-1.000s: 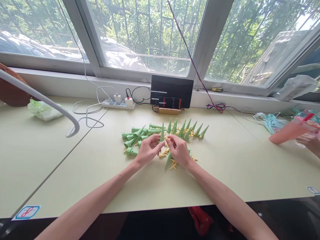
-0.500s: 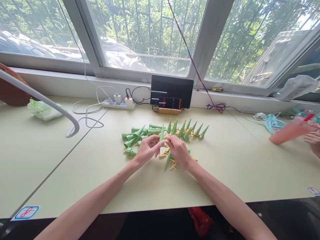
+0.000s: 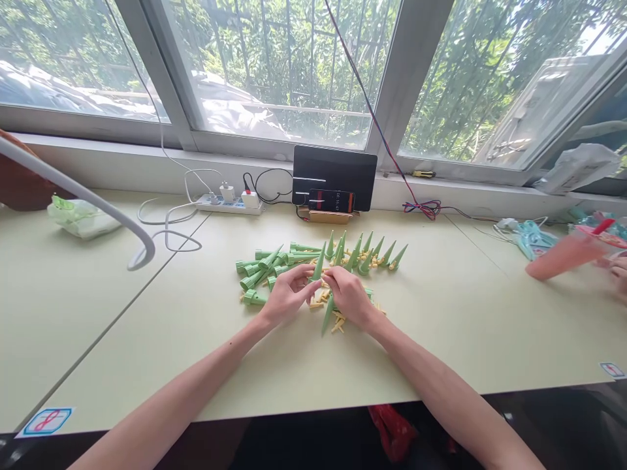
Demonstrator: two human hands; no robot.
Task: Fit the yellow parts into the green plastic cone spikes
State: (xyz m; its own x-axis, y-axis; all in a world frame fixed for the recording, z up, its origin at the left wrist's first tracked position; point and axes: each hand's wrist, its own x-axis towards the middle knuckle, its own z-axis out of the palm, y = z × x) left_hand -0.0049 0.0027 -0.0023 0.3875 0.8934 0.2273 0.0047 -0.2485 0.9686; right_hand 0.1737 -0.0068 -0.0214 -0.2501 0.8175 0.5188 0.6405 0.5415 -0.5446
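Note:
My left hand (image 3: 290, 292) is closed round the lower part of a green plant watering spike (image 3: 319, 262), whose tip points up and leans slightly right. My right hand (image 3: 349, 292) is closed in a pinch right beside that spike's base; its fingertips hide whatever is between them. Beneath both hands lie small yellow T-shaped valves (image 3: 337, 322) and another green spike (image 3: 328, 316). To the left is a heap of green spikes (image 3: 255, 279) lying on their sides. Behind my right hand several spikes (image 3: 386, 253) stand tip up, with yellow valves at their bases.
A phone (image 3: 332, 201) leans on a black tablet (image 3: 360, 173) at the sill. A power strip (image 3: 230, 205) with white cables lies left of it. A white curved bar (image 3: 98, 202) crosses the left side. Another person's hand (image 3: 618, 271) is by a pink drink cup (image 3: 563, 254).
The spike in my left hand has tilted from nearly upright to leaning right. My right hand stays pinched beside it. The other person's hand has shifted slightly at the right edge.

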